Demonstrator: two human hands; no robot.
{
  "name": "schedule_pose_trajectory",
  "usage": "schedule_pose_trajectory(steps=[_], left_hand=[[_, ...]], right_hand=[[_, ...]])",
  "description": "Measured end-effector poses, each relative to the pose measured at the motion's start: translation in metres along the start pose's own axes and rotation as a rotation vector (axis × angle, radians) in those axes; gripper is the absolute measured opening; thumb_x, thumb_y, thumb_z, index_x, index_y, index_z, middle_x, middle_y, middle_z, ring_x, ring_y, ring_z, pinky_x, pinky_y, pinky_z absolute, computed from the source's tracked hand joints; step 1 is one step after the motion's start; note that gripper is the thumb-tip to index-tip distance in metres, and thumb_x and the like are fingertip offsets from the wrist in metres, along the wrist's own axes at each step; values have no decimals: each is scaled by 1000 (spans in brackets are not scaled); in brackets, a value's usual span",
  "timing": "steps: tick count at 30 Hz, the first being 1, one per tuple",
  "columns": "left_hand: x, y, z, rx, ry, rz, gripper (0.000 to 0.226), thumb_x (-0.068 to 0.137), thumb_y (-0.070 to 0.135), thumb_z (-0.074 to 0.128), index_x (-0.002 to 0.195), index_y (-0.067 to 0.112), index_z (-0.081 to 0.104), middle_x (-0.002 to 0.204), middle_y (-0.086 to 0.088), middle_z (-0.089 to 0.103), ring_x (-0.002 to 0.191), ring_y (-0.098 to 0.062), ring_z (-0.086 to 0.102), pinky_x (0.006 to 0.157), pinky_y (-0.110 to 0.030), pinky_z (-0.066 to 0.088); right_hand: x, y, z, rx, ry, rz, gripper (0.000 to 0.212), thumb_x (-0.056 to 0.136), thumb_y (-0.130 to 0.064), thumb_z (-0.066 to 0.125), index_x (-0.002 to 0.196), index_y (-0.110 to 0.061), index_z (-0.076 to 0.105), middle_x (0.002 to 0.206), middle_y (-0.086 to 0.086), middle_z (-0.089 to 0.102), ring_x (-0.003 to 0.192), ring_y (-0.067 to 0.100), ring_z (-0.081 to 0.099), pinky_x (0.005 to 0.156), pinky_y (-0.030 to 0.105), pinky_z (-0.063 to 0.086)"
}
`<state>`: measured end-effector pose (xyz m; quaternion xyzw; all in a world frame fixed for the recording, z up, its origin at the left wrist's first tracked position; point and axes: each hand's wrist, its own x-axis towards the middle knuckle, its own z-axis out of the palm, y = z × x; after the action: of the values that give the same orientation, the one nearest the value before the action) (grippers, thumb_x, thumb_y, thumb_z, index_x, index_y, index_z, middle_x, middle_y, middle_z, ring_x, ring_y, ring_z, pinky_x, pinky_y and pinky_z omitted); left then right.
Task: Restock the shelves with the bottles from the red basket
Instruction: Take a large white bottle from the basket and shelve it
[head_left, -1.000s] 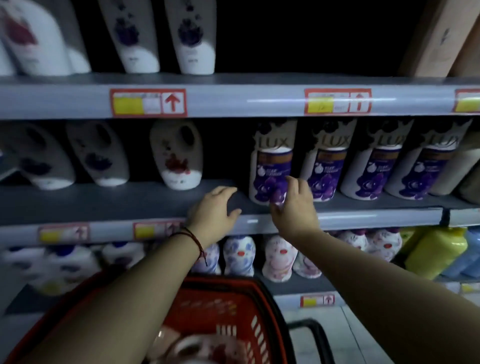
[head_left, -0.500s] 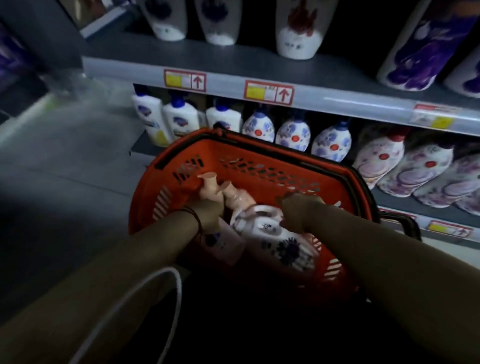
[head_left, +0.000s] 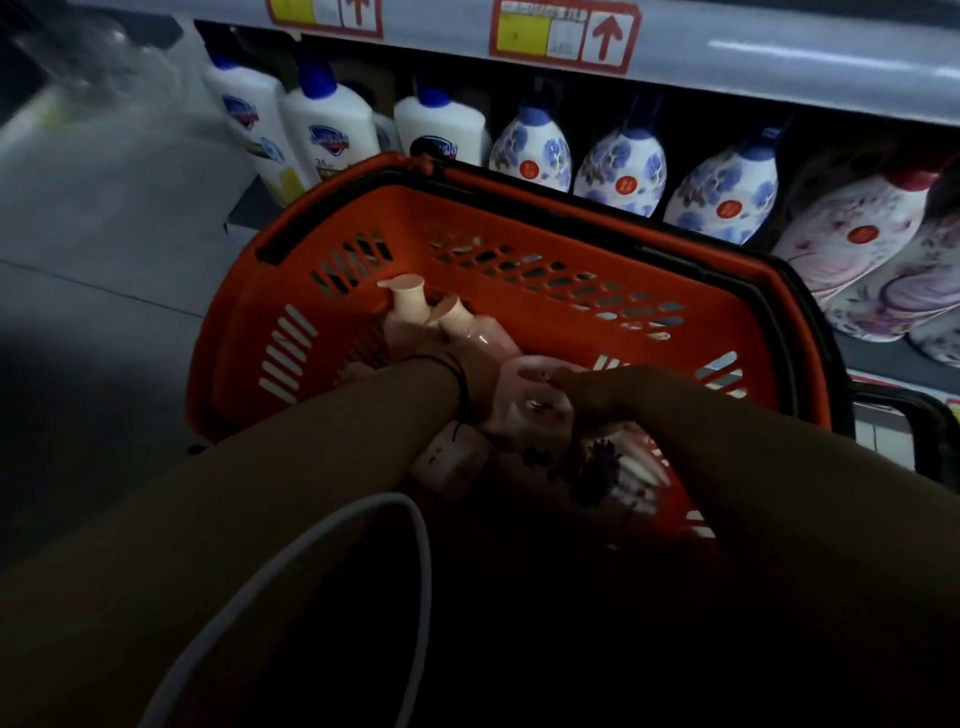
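The red basket (head_left: 519, 215) sits low in front of the bottom shelf. Inside it lie pale pink pump bottles (head_left: 410, 306) and a white bottle with a purple flower print (head_left: 524, 415). My left hand (head_left: 470, 376), with a dark band at the wrist, reaches in among the pink pump bottles and closes on one; its fingers are mostly hidden. My right hand (head_left: 597, 395) grips the white flowered bottle from the right side.
White bottles with blue caps (head_left: 332, 130), blue-flowered bottles (head_left: 623, 166) and pink-flowered bottles (head_left: 857, 249) fill the bottom shelf behind the basket. A grey shelf edge with price tags (head_left: 563, 34) runs above. Grey floor (head_left: 104, 234) lies left. A white cable (head_left: 374, 519) loops below my arms.
A second ago both hands were up at the middle shelf beside the purple bottles. My view has dropped, and both hands have gone down into the basket and closed on bottles.
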<state>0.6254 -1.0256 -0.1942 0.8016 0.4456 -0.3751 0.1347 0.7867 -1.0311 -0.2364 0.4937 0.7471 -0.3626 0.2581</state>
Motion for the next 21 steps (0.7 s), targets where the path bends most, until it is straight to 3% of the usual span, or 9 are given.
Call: schedule_pose_trajectory(steps=[3,6,7,9,11,15,18,21], left_hand=[[-8,0,7,34,150,-32,48,89,37,53,129,9,48,132,-12,54,122,-30,51,98,-40,41],[-17,5,9,-23,247,-71,56,89,30,53,134,1,37,132,-19,51,120,-37,51,100,-46,42],[-19,3,8,-58,260,-46,52,90,30,53,133,2,40,130,-18,54,117,-35,53,98,-43,43],[-24,-4,2,-212,276,-11,43,90,32,55,126,9,51,123,-14,60,111,-29,58,90,-35,44],[-37,-12,-2,-320,239,-43,47,85,37,63,124,12,56,121,-12,62,108,-26,59,85,-32,45],[-56,-21,-3,-351,126,1,46,83,39,67,120,13,61,122,-9,61,109,-24,55,94,-30,45],[-66,-20,-7,-467,96,11,47,83,47,63,114,11,63,110,-5,62,95,-16,51,87,-23,40],[-72,-19,-12,-928,87,121,50,85,35,67,129,15,56,128,0,60,117,-17,54,104,-31,42]], right_hand=[[0,4,1,-52,36,-119,97,80,-19,72,150,-36,8,159,-5,1,145,18,11,110,27,24],[-1,1,-1,-94,68,-197,104,72,-17,78,147,-45,11,157,-14,-3,139,10,14,109,26,25],[-3,1,-2,-76,79,-205,103,69,-17,81,147,-41,18,157,-13,3,136,8,19,109,25,26],[-8,2,-4,6,129,-93,96,62,-21,86,143,-25,36,150,2,35,129,15,41,105,30,40],[-18,1,-9,59,209,10,85,56,-27,90,130,-15,51,129,7,57,111,21,55,91,31,48],[-48,-7,-29,176,404,92,104,40,-46,92,130,-17,48,124,7,59,108,27,57,89,34,50],[-68,-16,-47,320,512,94,104,42,-47,92,131,-18,46,124,5,58,104,25,57,79,28,46],[-83,-31,-64,474,559,112,92,41,-46,92,117,-14,51,110,3,59,94,22,57,74,34,52]])
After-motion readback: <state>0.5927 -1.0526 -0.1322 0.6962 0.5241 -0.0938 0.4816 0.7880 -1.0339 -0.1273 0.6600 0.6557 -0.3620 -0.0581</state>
